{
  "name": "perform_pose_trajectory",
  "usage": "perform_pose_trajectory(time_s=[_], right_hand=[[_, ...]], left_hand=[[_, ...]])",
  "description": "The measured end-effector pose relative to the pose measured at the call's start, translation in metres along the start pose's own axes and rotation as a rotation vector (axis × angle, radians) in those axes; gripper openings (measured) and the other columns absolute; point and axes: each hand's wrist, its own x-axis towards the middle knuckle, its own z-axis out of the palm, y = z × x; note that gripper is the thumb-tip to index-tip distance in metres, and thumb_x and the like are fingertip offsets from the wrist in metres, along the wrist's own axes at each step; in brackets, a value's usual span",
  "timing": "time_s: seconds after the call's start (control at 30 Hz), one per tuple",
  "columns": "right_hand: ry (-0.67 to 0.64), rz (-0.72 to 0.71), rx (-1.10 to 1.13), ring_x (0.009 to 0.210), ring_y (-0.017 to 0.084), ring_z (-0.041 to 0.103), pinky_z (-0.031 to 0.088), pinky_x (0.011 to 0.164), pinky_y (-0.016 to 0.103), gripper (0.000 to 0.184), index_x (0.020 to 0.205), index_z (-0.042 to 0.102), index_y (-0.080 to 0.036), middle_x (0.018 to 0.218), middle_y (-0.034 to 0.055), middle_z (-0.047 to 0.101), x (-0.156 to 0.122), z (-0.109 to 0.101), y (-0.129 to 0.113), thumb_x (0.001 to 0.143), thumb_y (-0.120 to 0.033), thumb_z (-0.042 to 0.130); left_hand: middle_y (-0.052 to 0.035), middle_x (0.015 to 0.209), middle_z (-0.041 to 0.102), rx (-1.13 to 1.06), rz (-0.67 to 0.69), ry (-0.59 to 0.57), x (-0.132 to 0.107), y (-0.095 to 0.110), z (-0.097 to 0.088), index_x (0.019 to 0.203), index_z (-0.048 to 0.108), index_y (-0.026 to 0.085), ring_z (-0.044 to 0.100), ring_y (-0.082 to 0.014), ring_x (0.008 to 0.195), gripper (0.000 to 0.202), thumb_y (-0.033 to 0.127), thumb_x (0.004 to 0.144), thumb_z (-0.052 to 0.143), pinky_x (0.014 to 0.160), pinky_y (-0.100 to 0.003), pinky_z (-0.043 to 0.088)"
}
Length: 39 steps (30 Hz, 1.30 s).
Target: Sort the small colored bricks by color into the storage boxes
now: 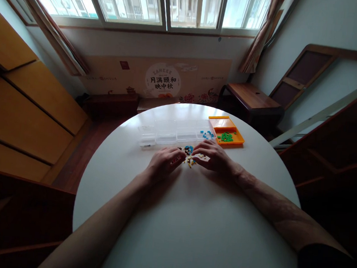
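Note:
A small pile of tiny mixed toy bricks [190,161], yellow, blue and dark ones, lies on the white round table. At its left edge is my left hand [165,161], its fingers curled together towards the thumb; whatever they may hold is hidden. My right hand [215,157] reaches over the pile from the right, thumb and fingers apart, with bricks showing in the gap. Just behind both hands lies a clear plastic compartment box [166,138]. Several blue bricks [208,134] sit in its right end.
An orange tray [238,141] with several green bricks [227,137] and a partly see-through lid section stands right of the clear box. Bare white tabletop [195,227] stretches in front of my forearms. Beyond the table are a wooden chair [253,96], a printed board [118,74] and windows.

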Motion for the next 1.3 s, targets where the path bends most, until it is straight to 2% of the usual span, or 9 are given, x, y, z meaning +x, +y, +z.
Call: perform_pose_trajectory(time_s=[0.2, 0.4, 0.6, 0.93, 1.3], right_hand=[[0.007, -0.031, 0.015, 0.099, 0.023, 0.072, 0.058, 0.093, 0.042, 0.007, 0.111, 0.078, -0.028, 0.108, 0.0036, 0.082, 0.004, -0.001, -0.006, 0.104, -0.030, 0.076], [-0.004, -0.060, 0.000, 0.095, 0.023, 0.071, 0.057, 0.091, 0.043, 0.014, 0.109, 0.079, -0.028, 0.105, 0.0046, 0.082, 0.000, 0.002, -0.002, 0.103, -0.040, 0.079], [-0.001, -0.091, 0.000, 0.094, 0.022, 0.072, 0.057, 0.089, 0.040, 0.010, 0.107, 0.078, -0.026, 0.101, 0.0045, 0.082, 0.004, -0.001, -0.007, 0.105, -0.036, 0.076], [-0.057, -0.043, 0.018, 0.094, 0.022, 0.074, 0.059, 0.089, 0.040, 0.012, 0.108, 0.080, -0.028, 0.103, 0.0042, 0.083, 0.006, -0.002, -0.012, 0.108, -0.036, 0.071], [-0.003, -0.096, -0.001, 0.088, 0.020, 0.074, 0.058, 0.084, 0.039, 0.011, 0.108, 0.079, -0.027, 0.099, 0.0037, 0.083, 0.008, 0.001, -0.015, 0.108, -0.031, 0.069]], left_hand=[[-0.0030, 0.105, 0.084, -0.057, -0.004, 0.027, 0.001, 0.005, 0.002, 0.109, 0.081, 0.027, 0.078, -0.0175, 0.090, 0.015, 0.033, 0.108, 0.068, 0.085, -0.031, 0.057], [-0.0033, 0.100, 0.086, -0.072, 0.024, 0.053, 0.003, 0.011, 0.006, 0.106, 0.084, 0.027, 0.079, -0.0177, 0.086, 0.018, 0.039, 0.108, 0.070, 0.086, -0.031, 0.058], [-0.0030, 0.094, 0.085, -0.120, 0.009, 0.066, 0.003, 0.007, 0.008, 0.103, 0.085, 0.027, 0.079, -0.0177, 0.082, 0.021, 0.043, 0.107, 0.072, 0.083, -0.032, 0.056], [-0.0038, 0.092, 0.085, -0.130, -0.045, 0.023, 0.002, 0.007, 0.007, 0.099, 0.085, 0.026, 0.079, -0.0188, 0.082, 0.028, 0.049, 0.107, 0.071, 0.085, -0.034, 0.057], [-0.0024, 0.087, 0.084, -0.116, -0.015, 0.034, 0.003, 0.008, 0.006, 0.097, 0.084, 0.025, 0.078, -0.0185, 0.081, 0.026, 0.044, 0.108, 0.070, 0.084, -0.035, 0.055]])
